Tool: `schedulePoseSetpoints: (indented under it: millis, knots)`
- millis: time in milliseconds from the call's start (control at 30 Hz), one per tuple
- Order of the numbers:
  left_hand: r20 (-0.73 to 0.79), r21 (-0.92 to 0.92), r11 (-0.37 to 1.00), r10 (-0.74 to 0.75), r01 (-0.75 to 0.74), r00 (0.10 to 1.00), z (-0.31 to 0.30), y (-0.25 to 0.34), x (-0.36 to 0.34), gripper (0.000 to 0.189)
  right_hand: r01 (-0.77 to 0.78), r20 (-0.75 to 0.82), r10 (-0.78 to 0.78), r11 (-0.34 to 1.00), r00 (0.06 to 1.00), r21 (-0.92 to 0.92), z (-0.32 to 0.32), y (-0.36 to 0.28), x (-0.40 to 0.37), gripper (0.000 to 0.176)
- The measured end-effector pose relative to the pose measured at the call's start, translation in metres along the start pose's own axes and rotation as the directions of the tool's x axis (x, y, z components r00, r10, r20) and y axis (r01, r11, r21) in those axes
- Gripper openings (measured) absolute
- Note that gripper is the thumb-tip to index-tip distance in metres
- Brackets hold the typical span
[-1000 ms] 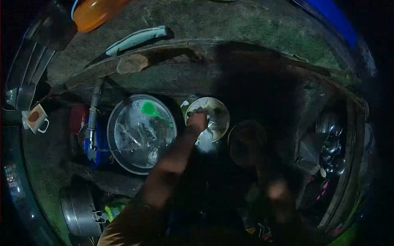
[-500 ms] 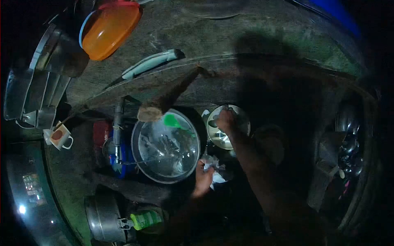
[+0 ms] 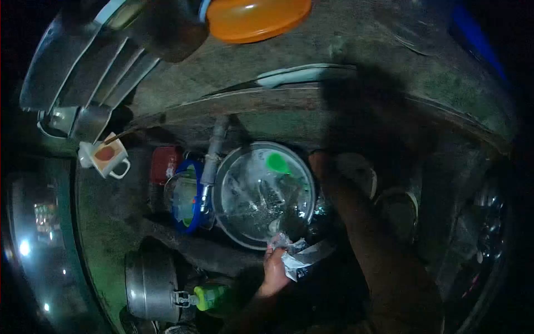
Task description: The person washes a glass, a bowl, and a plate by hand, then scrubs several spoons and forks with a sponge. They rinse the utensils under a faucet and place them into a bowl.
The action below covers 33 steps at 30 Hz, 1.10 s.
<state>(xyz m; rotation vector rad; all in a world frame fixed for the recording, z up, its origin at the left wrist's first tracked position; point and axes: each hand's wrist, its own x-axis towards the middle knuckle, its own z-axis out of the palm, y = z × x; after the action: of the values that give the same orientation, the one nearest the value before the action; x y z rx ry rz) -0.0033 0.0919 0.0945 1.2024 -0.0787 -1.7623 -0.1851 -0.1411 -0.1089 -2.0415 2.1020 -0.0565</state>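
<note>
My left hand point(image 3: 274, 273) is closed on a crumpled plastic packet point(image 3: 290, 263), white and partly clear, at the near rim of a round metal basin point(image 3: 218, 209). Water fills the basin, and a bright green rounded object point(image 3: 277, 163) shows near its far side. My right hand point(image 3: 318, 161) is in deep shadow by the basin's right rim, its fingers hidden in the dark. Just beyond that hand, a pale round plate point(image 3: 361, 172) lies partly behind my forearm.
A pipe with a tap point(image 3: 209, 167) stands left of the basin, over a blue-rimmed bucket point(image 3: 192, 220). Farther left is a white mug point(image 3: 111, 158). A metal pot point(image 3: 150, 284) and a green bottle point(image 3: 208, 298) sit near me. Above the ledge lies an orange basin point(image 3: 258, 19).
The view has shifted, so the basin appears farther right. My right hand has left the pale plate and come to the basin's right side. My left hand still holds the packet.
</note>
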Motion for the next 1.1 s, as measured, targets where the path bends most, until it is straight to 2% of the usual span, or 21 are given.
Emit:
schedulePoseSetpoints:
  millis: [67, 100, 133, 167, 233, 333, 367, 433, 500, 600, 667, 700, 767, 800, 833, 900, 967, 1000, 1033, 1067, 1100]
  knots:
    - [0.054, -0.054, 0.998, 0.026, -0.023, 0.998, -0.009, 0.018, -0.001, 0.036, 0.077, -0.167, 0.033, 0.789, 0.985, 0.609, 0.018, -0.004, 0.007, 0.018]
    - [0.116, -0.104, 0.994, 0.034, -0.022, 0.993, -0.012, 0.023, -0.005, 0.034, 0.136, -0.219, 0.086, 0.553, 0.972, 0.822, 0.017, 0.001, 0.004, 0.018]
    - [-0.025, -0.122, 0.993, -0.004, 0.001, 1.000, -0.022, 0.025, 0.003, 0.030, 0.199, -0.244, 0.149, 0.262, 0.958, 0.944, 0.041, 0.015, 0.004, 0.019]
    - [-0.102, -0.131, 0.990, 0.029, -0.042, 0.994, -0.015, 0.034, 0.000, 0.025, 0.080, -0.161, 0.142, 0.457, 0.977, 0.886, 0.021, 0.026, -0.003, 0.020]
    - [-0.032, -0.244, 0.969, -0.048, 0.038, 0.998, -0.027, 0.039, -0.001, 0.022, -0.188, 0.074, 0.182, 0.764, 0.981, 0.617, -0.041, 0.036, -0.032, 0.025]
    - [-0.126, -0.216, 0.976, -0.035, 0.007, 0.991, -0.040, 0.033, 0.001, 0.024, -0.296, 0.267, 0.183, 0.823, 0.946, 0.486, -0.134, 0.021, -0.086, 0.039]
    - [-0.016, -0.215, 0.977, 0.009, -0.012, 1.000, -0.044, 0.030, 0.004, 0.026, -0.270, 0.301, 0.124, 0.815, 0.946, 0.513, -0.168, 0.007, -0.109, 0.044]
    - [-0.115, -0.295, 0.955, 0.005, -0.039, 0.993, -0.001, 0.047, -0.013, 0.026, -0.077, 0.264, -0.127, 0.760, 0.956, 0.646, -0.221, -0.029, -0.157, 0.044]
    - [-0.094, -0.274, 0.960, 0.032, -0.057, 0.995, 0.009, 0.052, -0.022, 0.026, 0.093, 0.199, -0.345, 0.670, 0.917, 0.737, -0.247, -0.063, -0.190, 0.044]
    - [-0.077, -0.247, 0.964, 0.082, -0.099, 0.994, 0.012, 0.055, -0.042, 0.024, 0.153, 0.230, -0.422, 0.699, 0.877, 0.698, -0.255, -0.106, -0.215, 0.042]
    - [-0.114, -0.177, 0.977, 0.098, -0.117, 0.989, 0.008, 0.059, -0.056, 0.022, 0.328, 0.285, -0.611, 0.695, 0.738, 0.640, -0.251, -0.123, -0.223, 0.040]
    - [-0.117, -0.176, 0.976, 0.107, -0.126, 0.987, 0.001, 0.067, -0.063, 0.022, 0.335, 0.279, -0.617, 0.689, 0.735, 0.642, -0.243, -0.130, -0.226, 0.040]
    - [-0.162, -0.007, 0.987, 0.158, -0.161, 0.974, -0.016, 0.084, -0.079, 0.021, 0.649, -0.225, -0.782, 0.279, 0.582, 0.708, -0.219, -0.145, -0.230, 0.037]
    - [-0.221, -0.039, 0.987, 0.146, -0.158, 0.964, -0.023, 0.095, -0.080, 0.019, 0.629, -0.191, -0.818, 0.246, 0.543, 0.737, -0.213, -0.155, -0.228, 0.037]
    - [-0.246, -0.092, 0.971, 0.191, -0.219, 0.950, -0.036, 0.104, -0.078, 0.017, 0.627, -0.195, -0.815, 0.242, 0.545, 0.740, -0.233, -0.165, -0.228, 0.037]
    - [-0.284, -0.158, 0.939, 0.253, -0.305, 0.925, -0.064, 0.136, -0.067, 0.015, 0.470, -0.235, -0.613, 0.254, 0.754, 0.845, -0.269, -0.177, -0.231, 0.034]
    - [-0.369, -0.209, 0.871, 0.350, -0.444, 0.861, -0.081, 0.189, -0.055, 0.016, 0.419, -0.158, -0.555, 0.383, 0.817, 0.823, -0.256, -0.171, -0.228, 0.035]
    - [-0.432, -0.070, 0.837, 0.465, -0.543, 0.773, -0.107, 0.217, -0.033, 0.019, 0.358, -0.069, -0.526, 0.471, 0.848, 0.806, -0.252, -0.167, -0.230, 0.034]
    - [-0.530, 0.067, 0.746, 0.589, -0.663, 0.610, -0.085, 0.250, -0.038, 0.022, 0.271, 0.029, -0.467, 0.562, 0.884, 0.781, -0.247, -0.160, -0.234, 0.035]
    - [-0.461, 0.167, 0.638, 0.725, -0.752, 0.512, -0.090, 0.288, -0.027, 0.026, 0.184, 0.064, -0.364, 0.607, 0.929, 0.773, -0.248, -0.149, -0.234, 0.035]
    - [-0.506, 0.479, 0.529, 0.819, -0.701, 0.272, -0.074, 0.313, -0.022, 0.041, 0.115, 0.170, -0.377, 0.626, 0.910, 0.771, -0.248, -0.135, -0.235, 0.034]
